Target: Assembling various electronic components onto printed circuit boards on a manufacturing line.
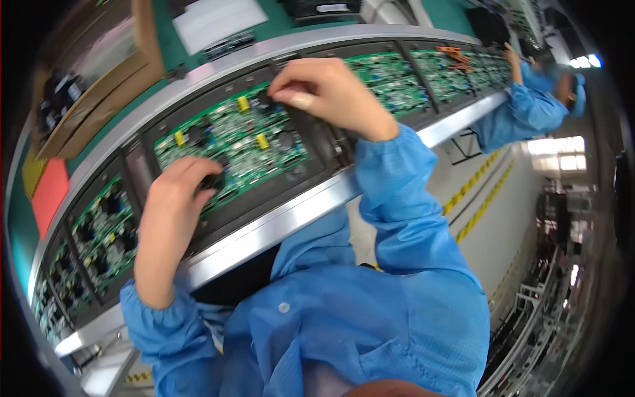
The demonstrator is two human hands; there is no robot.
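Note:
A green circuit board (pixel 231 142) with yellow blocks and dark components lies in a black carrier frame (pixel 254 202) before me. At the board's near left edge, my left hand (pixel 175 202) has thumb and fingertips closed around a small black component (pixel 211 180). My right hand (pixel 334 92) reaches over the far right corner, its thumb and index finger pinched together. Just beside those fingertips a dark round component (pixel 263 104) sits on the board. Whatever the right fingertips hold, if anything, is hidden.
More framed boards (pixel 102 235) line the metal-edged conveyor (pixel 284 212) on both sides. A cardboard box (pixel 142 69) with black parts, a red sheet (pixel 49 195) and a white sheet (pixel 218 23) lie beyond the far rail. A co-worker in blue (pixel 529 109) works at the far right.

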